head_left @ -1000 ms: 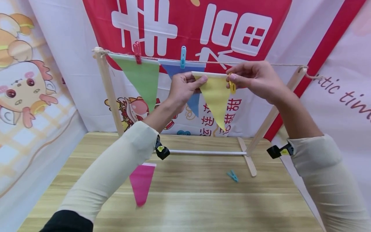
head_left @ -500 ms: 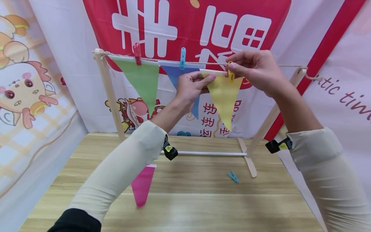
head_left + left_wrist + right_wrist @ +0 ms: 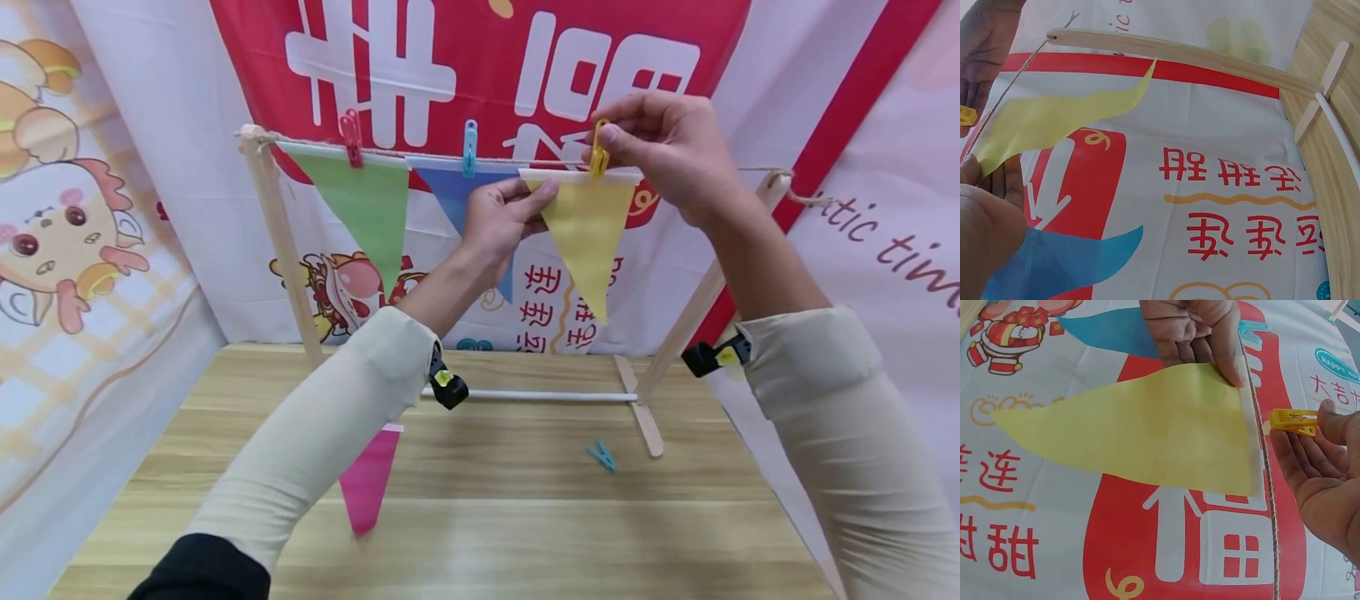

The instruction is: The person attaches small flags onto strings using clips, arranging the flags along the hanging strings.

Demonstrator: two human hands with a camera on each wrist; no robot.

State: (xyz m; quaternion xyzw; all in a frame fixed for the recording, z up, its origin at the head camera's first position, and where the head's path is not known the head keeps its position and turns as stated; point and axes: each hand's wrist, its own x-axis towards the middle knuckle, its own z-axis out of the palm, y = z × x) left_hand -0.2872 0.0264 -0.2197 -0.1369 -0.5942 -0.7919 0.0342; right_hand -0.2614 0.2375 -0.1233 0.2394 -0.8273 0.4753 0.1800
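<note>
My left hand [image 3: 502, 218] pinches the upper left corner of a yellow triangular pennant [image 3: 588, 237], with its white top edge close against the twine [image 3: 1267, 469]. My right hand [image 3: 671, 154] pinches a yellow clothespin [image 3: 1294, 420] by its handle end. In the right wrist view the clothespin sits just beyond the twine, apart from the pennant's white edge. To the left, a green pennant [image 3: 363, 208] hangs from the twine under a red clothespin [image 3: 351, 137], and a blue pennant [image 3: 450, 187] under a blue clothespin [image 3: 470, 148], partly behind my left hand.
Two wooden posts [image 3: 281, 242] carry the twine, joined low by a white rod [image 3: 551, 396]. On the wooden table [image 3: 510, 517] lie a pink pennant [image 3: 371, 483], partly under my left sleeve, and a loose blue clothespin [image 3: 602, 456]. A printed cloth hangs behind.
Both hands have moved up and the left one also right, bringing the yellow pennant's top edge up to the twine. The yellow clothespin has risen to just above the twine.
</note>
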